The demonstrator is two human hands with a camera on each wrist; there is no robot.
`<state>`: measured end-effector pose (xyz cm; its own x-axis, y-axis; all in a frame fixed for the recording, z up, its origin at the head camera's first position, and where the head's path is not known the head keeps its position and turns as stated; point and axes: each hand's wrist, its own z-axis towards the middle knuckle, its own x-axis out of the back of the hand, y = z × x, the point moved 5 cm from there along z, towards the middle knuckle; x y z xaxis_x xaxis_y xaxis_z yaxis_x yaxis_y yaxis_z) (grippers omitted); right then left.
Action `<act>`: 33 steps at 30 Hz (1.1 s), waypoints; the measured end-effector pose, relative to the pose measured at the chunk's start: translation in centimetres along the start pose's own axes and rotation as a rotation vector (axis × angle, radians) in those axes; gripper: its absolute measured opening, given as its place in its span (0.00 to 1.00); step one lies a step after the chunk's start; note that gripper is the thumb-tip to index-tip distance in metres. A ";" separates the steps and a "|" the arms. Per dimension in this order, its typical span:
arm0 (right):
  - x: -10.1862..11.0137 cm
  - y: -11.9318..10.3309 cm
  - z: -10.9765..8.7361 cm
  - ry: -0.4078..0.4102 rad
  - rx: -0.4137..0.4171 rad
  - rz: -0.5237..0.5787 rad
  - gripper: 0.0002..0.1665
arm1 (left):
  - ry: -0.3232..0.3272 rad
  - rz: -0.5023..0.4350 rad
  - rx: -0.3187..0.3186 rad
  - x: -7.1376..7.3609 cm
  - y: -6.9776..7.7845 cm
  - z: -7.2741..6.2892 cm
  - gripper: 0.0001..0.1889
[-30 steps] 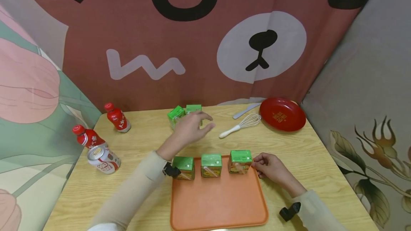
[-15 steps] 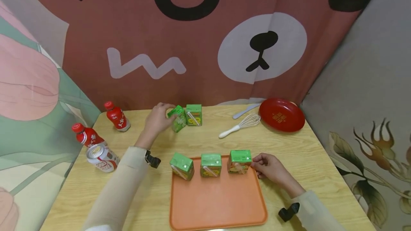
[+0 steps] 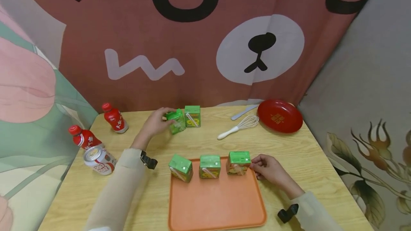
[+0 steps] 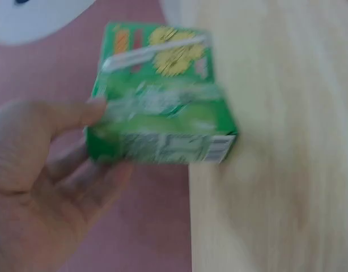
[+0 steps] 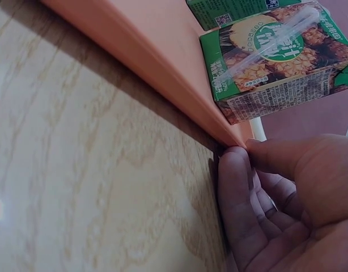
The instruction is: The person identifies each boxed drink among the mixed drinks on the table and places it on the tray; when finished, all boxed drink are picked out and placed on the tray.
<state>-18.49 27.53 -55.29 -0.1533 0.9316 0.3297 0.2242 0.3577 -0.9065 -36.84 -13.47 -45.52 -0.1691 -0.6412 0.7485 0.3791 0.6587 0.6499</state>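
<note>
The left grip (image 3: 155,122) pinched a carton (image 3: 178,126) by one side — likely a shallow hold, so it might have twisted loose. A second carton (image 3: 193,118), just right of that grip, could have been knocked. The right grip (image 3: 271,169) pinched the tray (image 3: 218,202)'s rim; a tug might have toppled the third carton (image 3: 238,164) beside it.
</note>
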 end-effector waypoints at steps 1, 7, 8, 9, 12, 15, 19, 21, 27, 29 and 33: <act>0.0 0.0 0.0 -0.003 0.003 -0.001 0.13 | -0.021 -0.013 -0.011 0.2 -0.1 -0.1 0.22; 0.1 -0.2 0.0 0.006 -0.003 -0.009 0.13 | -0.077 -0.067 -0.065 0.4 -0.4 -0.1 0.22; 0.1 -0.3 0.0 0.003 -0.005 -0.009 0.13 | -0.073 -0.071 -0.068 0.2 -0.5 0.0 0.23; 0.1 -0.3 0.0 0.001 -0.007 -0.007 0.13 | -0.067 -0.074 -0.067 0.1 -0.6 0.1 0.23; 0.0 -0.3 0.0 -0.008 -0.013 -0.004 0.14 | -0.044 -0.077 -0.053 -0.2 -1.0 0.3 0.24; -0.1 -0.2 0.1 -0.011 -0.019 -0.002 0.14 | -0.021 -0.074 -0.046 -0.3 -1.0 0.2 0.22; -0.2 0.0 0.1 -0.014 -0.021 0.000 0.13 | 0.012 -0.047 -0.055 -0.3 -1.0 0.0 0.18; -0.2 0.1 0.1 -0.016 -0.020 -0.001 0.13 | 0.022 -0.036 -0.061 -0.4 -1.1 -0.1 0.16; -0.2 0.1 0.2 -0.021 -0.017 -0.003 0.13 | 0.034 -0.050 -0.077 -0.2 -1.1 -0.4 0.14; -0.3 0.1 0.2 -0.021 -0.018 0.001 0.13 | 0.037 -0.053 -0.086 -0.1 -1.2 -0.5 0.13; -0.3 0.1 0.3 -0.019 -0.020 0.005 0.13 | 0.035 -0.058 -0.094 -0.1 -1.3 -0.4 0.13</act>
<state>-18.70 27.30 -55.56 -0.1707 0.9321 0.3193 0.2446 0.3540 -0.9027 -36.95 -14.45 -46.55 -0.1618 -0.6920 0.7035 0.4535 0.5810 0.6758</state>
